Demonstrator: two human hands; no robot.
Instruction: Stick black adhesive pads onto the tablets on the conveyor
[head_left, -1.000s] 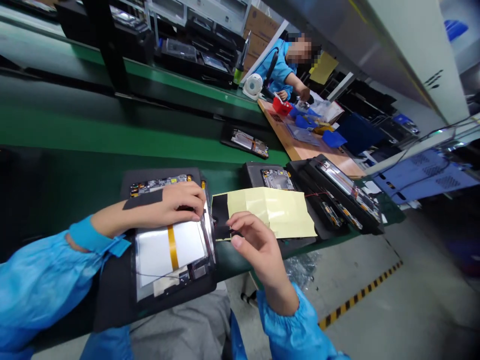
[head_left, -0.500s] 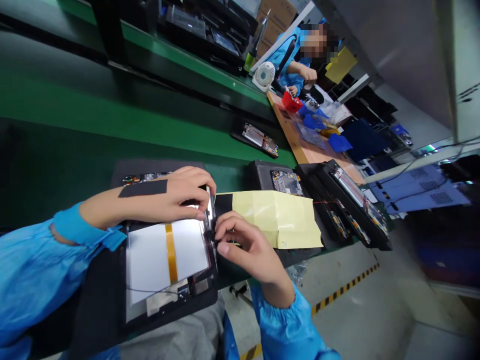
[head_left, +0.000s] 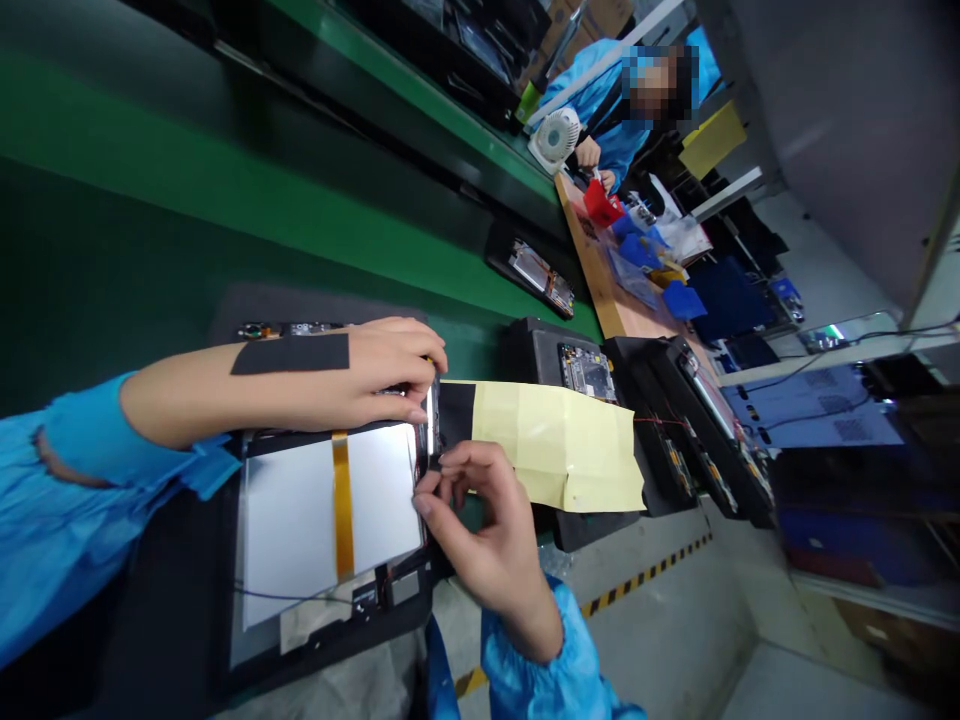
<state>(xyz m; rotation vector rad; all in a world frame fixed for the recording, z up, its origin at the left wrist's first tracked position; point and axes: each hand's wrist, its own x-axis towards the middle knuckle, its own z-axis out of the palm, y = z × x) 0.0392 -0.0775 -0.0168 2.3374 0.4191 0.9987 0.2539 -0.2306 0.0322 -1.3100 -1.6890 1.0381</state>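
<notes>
An opened tablet (head_left: 259, 652) with its inside facing up lies at the front edge of the bench. A white battery (head_left: 292, 515) with an amber tape strip (head_left: 343, 510) across it fills most of its body. My left hand (head_left: 382, 375) rests over the tablet's upper right part, fingers bent and apart at the edge; a black tape strip (head_left: 292, 355) lies across its back. At the tablet's right edge, below the left fingertips, my right hand (head_left: 487, 530) is closed in a pinch. A small dark bit shows by its fingertips, too small to name.
A yellow sheet (head_left: 559, 440) lies right of the tablet. Beyond it are several opened devices on black foam, one a board (head_left: 589, 372). Another opened device (head_left: 541, 275) lies farther back. A co-worker (head_left: 600, 110) sits behind a small white fan (head_left: 555, 138) and a red box (head_left: 602, 203).
My right thumb and fingers have come together in a pinch at the tablet's edge. My left hand stays on the tablet. The camera view has shifted, and the co-worker's hands have moved lower.
</notes>
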